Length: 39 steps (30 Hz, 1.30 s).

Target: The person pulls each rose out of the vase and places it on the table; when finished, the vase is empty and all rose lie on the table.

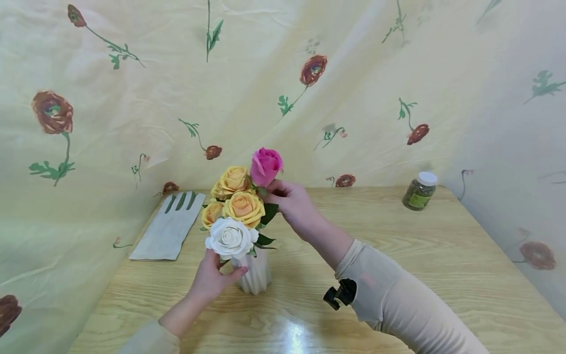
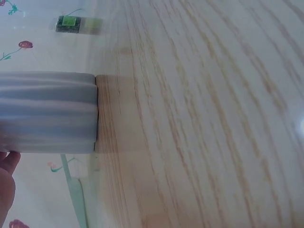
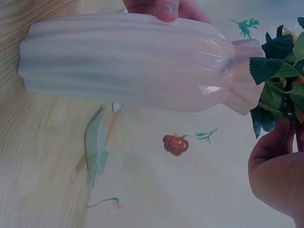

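Four yellow roses (image 1: 242,206), one pink rose (image 1: 266,165), one white rose (image 1: 230,238), one vase (image 1: 256,273), one jar (image 1: 419,191).

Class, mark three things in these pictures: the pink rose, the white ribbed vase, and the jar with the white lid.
pink rose (image 1: 266,166), head view, on the outer petals of the bloom.
white ribbed vase (image 3: 128,64), right wrist view, on the middle of its ribbed body.
jar (image 1: 419,194), head view, on its dark body below the lid.

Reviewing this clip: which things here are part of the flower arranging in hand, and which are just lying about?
In use:
left hand gripping the white ribbed vase
right hand pinching the pink rose at its stem
yellow roses and white rose in the vase

Lying about:
paper sleeve at left
jar at the far right of the table
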Available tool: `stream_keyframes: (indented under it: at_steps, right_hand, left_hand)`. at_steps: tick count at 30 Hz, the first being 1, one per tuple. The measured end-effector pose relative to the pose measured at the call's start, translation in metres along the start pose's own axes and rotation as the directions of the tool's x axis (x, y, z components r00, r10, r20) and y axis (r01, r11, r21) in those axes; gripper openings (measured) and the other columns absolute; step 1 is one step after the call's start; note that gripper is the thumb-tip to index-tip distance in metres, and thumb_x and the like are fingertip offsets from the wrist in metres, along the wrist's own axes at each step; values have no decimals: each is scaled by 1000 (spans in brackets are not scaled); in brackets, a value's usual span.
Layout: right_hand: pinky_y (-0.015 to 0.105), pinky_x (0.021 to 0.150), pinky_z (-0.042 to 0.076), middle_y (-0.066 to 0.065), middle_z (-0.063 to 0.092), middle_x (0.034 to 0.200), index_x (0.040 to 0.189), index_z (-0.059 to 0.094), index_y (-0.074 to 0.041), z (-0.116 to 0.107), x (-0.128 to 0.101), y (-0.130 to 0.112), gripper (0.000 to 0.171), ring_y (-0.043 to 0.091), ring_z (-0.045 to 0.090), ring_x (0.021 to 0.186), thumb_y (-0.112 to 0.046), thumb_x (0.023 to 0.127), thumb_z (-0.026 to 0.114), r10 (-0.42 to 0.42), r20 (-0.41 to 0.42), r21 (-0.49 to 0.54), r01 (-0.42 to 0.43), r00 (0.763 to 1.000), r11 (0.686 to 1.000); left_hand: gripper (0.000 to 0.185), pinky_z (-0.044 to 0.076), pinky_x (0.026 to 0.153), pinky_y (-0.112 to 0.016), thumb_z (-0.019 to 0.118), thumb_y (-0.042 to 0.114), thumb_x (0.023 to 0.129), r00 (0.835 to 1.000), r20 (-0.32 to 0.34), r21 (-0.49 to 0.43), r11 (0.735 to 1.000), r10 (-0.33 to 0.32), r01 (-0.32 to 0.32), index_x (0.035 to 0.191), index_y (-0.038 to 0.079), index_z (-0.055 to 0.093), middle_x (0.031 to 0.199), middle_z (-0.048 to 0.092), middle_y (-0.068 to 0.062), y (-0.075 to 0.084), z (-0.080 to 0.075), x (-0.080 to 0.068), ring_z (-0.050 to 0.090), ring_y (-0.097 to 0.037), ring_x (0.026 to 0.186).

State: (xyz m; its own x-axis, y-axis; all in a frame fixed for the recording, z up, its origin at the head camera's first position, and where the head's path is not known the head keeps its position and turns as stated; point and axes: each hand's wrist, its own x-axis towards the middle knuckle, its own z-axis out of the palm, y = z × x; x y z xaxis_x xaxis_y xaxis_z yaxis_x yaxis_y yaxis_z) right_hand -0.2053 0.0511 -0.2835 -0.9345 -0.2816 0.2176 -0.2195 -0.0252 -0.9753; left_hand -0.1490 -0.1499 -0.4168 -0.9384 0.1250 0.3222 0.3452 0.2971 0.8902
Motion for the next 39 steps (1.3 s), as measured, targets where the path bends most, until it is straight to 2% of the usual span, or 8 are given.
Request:
stream_keyframes:
  at_steps: [3,7,12,17,21,26,33,39]
  right_hand:
    - [25,67,46,5,56,79,85,58,5,0,1,-1,12,15,51,76,-4,78,58,-42,-16,4,42,999,999]
    - [28,64,47,6,56,76,81,58,4,-1,1,-4,9,17,53,72,-4,79,58,-75,6,47,75,997,996]
    - [28,59,46,7,57,77,84,58,2,-2,2,-10,11,18,54,67,-8,81,57,-84,2,72,84,996,994]
    - [26,58,46,6,63,82,91,56,2,-5,1,-19,13,17,56,67,-8,83,55,-100,-40,127,105,994,986]
    - [26,58,47,5,64,82,90,58,-1,-8,-2,-27,10,17,57,69,-7,82,57,-116,-106,200,135,988,970]
    - [27,57,47,5,64,79,83,62,-7,-13,-5,-36,6,17,58,69,-3,81,58,-166,-208,299,224,964,927]
    - [27,55,49,7,62,80,83,62,-8,-26,-8,-47,10,18,58,71,0,82,56,-215,-338,450,357,916,819]
    - [28,54,50,10,61,78,83,61,-4,-45,-6,-52,5,19,59,67,-2,79,60,-183,-439,530,418,880,738]
  left_hand:
    - [78,38,85,-52,76,19,65,1000,4,-7,1000,8,-8,126,18,28,126,37,0,-2,0,1,39,-23,113]
    - [78,38,86,-53,76,21,65,1000,2,-2,1000,-4,4,126,19,28,126,37,1,-1,0,0,39,-23,113]
    - [79,37,86,-53,76,21,65,1000,0,5,1000,-5,5,127,20,27,127,36,1,0,0,1,38,-24,114]
    - [82,38,87,-52,77,20,64,1000,-7,13,1000,-12,12,128,20,26,128,35,1,0,1,1,39,-25,114]
    - [84,38,88,-48,77,21,63,1000,-3,6,1000,-29,29,129,20,25,130,33,0,0,2,1,38,-24,115]
    - [85,40,86,-48,77,21,63,1000,-12,18,1000,-8,8,129,19,24,129,34,-1,-1,2,-1,40,-25,113]
    - [84,41,85,-48,77,19,64,999,-16,15,999,38,-38,129,21,25,129,34,0,-2,2,-1,40,-25,112]
    - [83,40,85,-49,76,21,65,999,-5,18,999,35,-35,129,22,24,130,32,0,-1,2,-1,38,-25,114]
